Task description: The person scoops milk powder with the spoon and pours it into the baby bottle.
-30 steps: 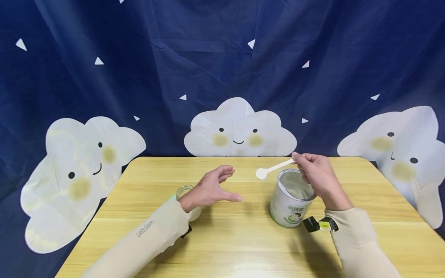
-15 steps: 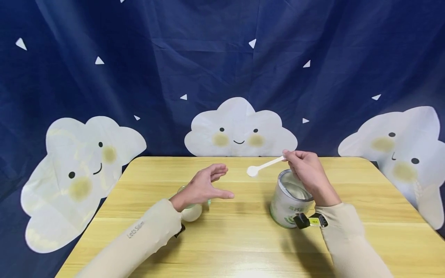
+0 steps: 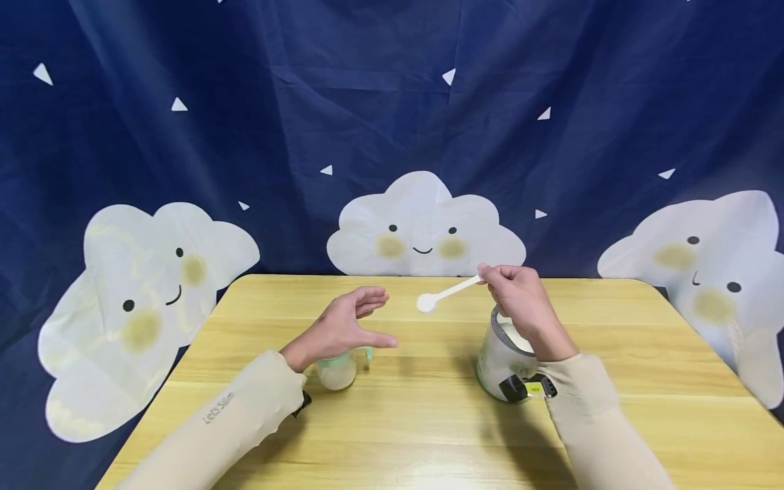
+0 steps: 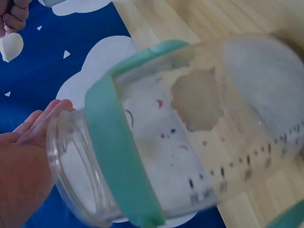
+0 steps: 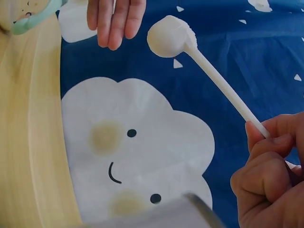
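My right hand (image 3: 520,303) pinches the end of a white scoop's (image 3: 453,290) long handle between thumb and fingers. The scoop's bowl, heaped with white powder in the right wrist view (image 5: 168,38), points left over the table. Below and behind that hand stands an open milk powder can (image 3: 497,361), partly covered by the wrist. My left hand (image 3: 339,327) is held up with fingers and thumb apart, holding nothing. Under it stands a clear baby bottle (image 4: 199,114), uncapped, with a green collar (image 4: 116,147) and whitish contents at its base; the head view shows only its lower part.
Both stand on a light wooden table (image 3: 404,415). A dark blue curtain (image 3: 380,102) with smiling white clouds (image 3: 422,204) hangs behind the far edge. Wrist cameras (image 3: 514,388) stick out beneath the cream sleeves (image 3: 597,408).
My right hand has moved left with the scoop, its bowl leaving the can's side. The left hand has drawn back left and slightly down, uncovering more of the bottle's lower part.
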`<state>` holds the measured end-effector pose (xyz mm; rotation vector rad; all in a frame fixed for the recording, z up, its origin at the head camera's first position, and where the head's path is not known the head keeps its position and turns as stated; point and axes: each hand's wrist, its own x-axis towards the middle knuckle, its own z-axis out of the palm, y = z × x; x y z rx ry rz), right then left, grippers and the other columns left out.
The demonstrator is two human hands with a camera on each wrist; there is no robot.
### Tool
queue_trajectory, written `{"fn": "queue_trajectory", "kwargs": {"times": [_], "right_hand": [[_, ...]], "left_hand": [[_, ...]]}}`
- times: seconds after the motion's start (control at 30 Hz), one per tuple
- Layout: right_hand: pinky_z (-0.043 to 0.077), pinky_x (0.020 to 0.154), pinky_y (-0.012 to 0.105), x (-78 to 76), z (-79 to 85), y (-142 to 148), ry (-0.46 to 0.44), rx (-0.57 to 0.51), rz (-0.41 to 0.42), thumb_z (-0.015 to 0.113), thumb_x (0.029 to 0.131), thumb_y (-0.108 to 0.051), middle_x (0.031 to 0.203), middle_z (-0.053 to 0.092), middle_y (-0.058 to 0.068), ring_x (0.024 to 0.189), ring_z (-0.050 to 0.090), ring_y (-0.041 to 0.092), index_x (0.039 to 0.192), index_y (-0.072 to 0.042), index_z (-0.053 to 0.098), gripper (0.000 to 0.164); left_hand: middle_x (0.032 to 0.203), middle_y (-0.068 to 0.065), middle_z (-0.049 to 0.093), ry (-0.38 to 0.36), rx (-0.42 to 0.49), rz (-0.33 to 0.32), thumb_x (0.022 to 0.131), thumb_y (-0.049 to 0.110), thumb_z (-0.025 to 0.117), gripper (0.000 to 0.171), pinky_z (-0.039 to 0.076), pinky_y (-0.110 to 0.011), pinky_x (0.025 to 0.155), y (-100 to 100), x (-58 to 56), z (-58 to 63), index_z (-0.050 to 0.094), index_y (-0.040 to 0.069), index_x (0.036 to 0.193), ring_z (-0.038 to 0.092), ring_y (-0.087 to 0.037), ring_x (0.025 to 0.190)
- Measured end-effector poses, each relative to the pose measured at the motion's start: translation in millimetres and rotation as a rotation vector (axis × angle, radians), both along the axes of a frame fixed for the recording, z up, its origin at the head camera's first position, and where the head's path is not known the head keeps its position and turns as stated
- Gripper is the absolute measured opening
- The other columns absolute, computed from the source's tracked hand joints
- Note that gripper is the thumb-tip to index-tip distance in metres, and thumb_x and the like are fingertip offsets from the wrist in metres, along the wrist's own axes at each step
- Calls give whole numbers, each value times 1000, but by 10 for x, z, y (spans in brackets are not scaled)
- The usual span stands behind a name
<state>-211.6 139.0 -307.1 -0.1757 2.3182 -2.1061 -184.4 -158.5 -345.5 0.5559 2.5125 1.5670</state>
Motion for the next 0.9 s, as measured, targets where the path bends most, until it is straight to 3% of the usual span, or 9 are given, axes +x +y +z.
{"fn": "queue_trajectory", "kwargs": {"times": [0.4,0.63,0.9], "right_hand": [[20,39,19,-4,-35,-177,-13,35,-8,60,101,-21,52,33,-7,42,25,5,71,-5,63,33],[21,40,19,-4,-75,-292,-22,48,-12,61,99,-21,53,35,-6,43,26,5,72,-3,63,33],[22,41,20,7,-97,-408,-18,70,0,61,99,-24,53,35,-6,43,26,7,74,-1,64,34]], "left_hand": [[145,-12,53,19,-17,24,73,25,92,87,39,-43,111,-195,17,-11,47,2,144,48,-29,135],[145,-16,52,28,-24,17,75,24,90,86,48,-45,102,-328,25,-56,46,-1,144,47,-33,135],[143,-18,54,49,-45,22,76,24,90,85,42,-46,108,-444,36,-108,46,-3,143,50,-33,133]]}}
